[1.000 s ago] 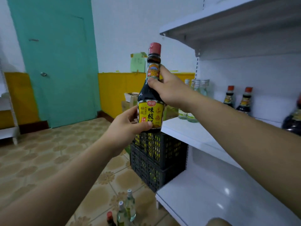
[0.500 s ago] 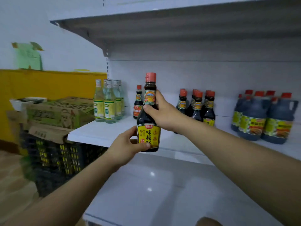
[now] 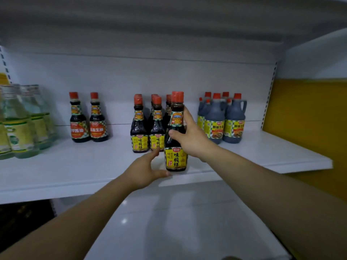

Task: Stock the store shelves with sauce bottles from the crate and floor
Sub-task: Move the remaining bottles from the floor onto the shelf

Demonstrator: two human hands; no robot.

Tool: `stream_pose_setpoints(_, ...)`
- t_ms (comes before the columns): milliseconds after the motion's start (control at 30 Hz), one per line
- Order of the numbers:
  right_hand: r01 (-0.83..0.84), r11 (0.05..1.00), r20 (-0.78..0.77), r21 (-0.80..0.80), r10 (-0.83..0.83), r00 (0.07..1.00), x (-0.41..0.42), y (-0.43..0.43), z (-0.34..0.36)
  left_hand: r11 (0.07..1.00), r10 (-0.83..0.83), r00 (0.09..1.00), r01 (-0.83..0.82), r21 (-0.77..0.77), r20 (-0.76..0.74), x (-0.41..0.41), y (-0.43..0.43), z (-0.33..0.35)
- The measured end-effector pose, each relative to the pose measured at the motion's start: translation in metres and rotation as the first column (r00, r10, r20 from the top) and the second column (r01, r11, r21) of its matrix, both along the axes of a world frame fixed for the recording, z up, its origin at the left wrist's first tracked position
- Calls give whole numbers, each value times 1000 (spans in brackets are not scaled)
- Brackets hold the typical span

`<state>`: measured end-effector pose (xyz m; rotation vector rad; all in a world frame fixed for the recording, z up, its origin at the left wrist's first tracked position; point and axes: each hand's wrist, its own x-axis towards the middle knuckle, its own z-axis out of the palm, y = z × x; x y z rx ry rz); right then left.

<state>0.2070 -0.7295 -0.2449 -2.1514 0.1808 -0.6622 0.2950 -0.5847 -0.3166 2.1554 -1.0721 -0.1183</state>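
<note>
The white shelf [image 3: 75,166] spans the middle of the frame and carries four groups: clear bottles [image 3: 20,128] at far left, two orange-labelled bottles [image 3: 89,121] left of centre, a block of yellow-labelled bottles [image 3: 139,132] at centre, and handled jugs [image 3: 232,124] at right. The sauce bottle [image 3: 175,158] stands upright just right of centre, base at the shelf's front edge, directly in front of the block's right-hand column. The right hand [image 3: 193,139] wraps its neck and shoulder from the right, thumb across the front. The left hand [image 3: 144,169] lies spread at lower left of the base — thumb touching, not clasping. The next move is probably a short push straight back.
</note>
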Motion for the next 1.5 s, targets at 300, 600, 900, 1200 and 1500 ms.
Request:
stream_pose_setpoints(300, 57, 997, -14, 60, -56, 998, 20, -53, -21, 797, 88, 962, -224, 561, 259, 56, -6, -17)
stream_pose_setpoints(600, 36, 996, -59, 84, -31, 998, 71, -73, -30, 784, 80, 952, -243, 571, 295, 59, -8, -26)
stream_pose_setpoints(900, 58, 988, -54, 146, -51, 997, 117, -84, -41, 778, 79, 953, -243, 579, 293, 59, -10, -28)
stream_pose_setpoints(1200, 84, 985, -63, 151, -75, 995, 138, -94, -45, 784, 88, 960, -232, 575, 266, 56, -10, -28)
stream_pose_setpoints(1500, 90, 986, -101, 137, -77, 992, 141, -95, -40, 892, 172, 962, -244, 381, 211, 65, -16, -17)
